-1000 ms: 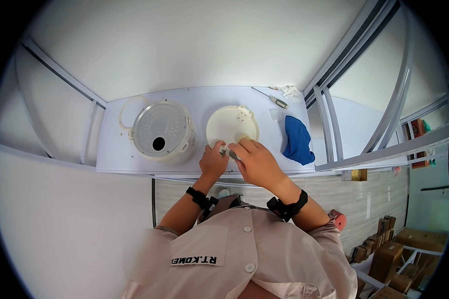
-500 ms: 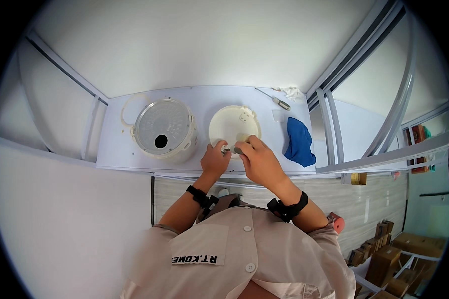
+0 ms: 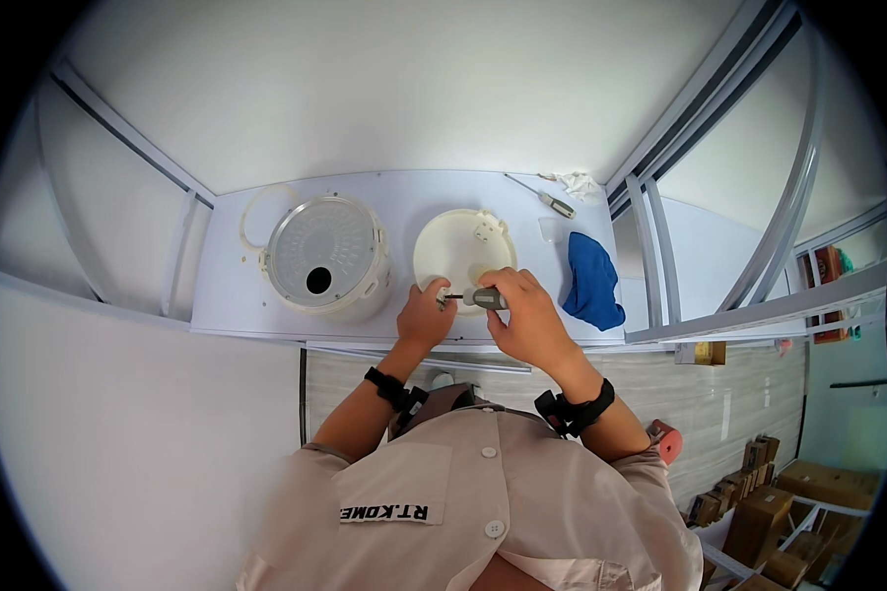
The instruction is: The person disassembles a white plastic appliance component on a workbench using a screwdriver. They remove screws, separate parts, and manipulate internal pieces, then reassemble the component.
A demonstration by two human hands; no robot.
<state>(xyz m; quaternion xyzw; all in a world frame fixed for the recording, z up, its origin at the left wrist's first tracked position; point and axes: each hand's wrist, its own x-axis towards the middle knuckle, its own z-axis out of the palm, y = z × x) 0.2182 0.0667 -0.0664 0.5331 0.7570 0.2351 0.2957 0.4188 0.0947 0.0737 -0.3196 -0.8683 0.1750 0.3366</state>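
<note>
The held screwdriver (image 3: 488, 297) has a handle that looks like smooth grey plastic and a thin shaft of metal, while the round cream cover (image 3: 448, 244) appears to be smooth plastic. The disc (image 3: 310, 229) on the pale plastic pot (image 3: 365, 303) looks like metal, with a patterned surface. The table (image 3: 394, 195) is smooth, the blue cloth (image 3: 591, 283) is matt and wrinkled, and the white crumpled piece (image 3: 579, 185) seems thin paper.

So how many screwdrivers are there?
2: one screwdriver in the right hand, pointing toward the left hand; a second screwdriver on the table, beyond the blue cloth. More could be hidden.
</note>
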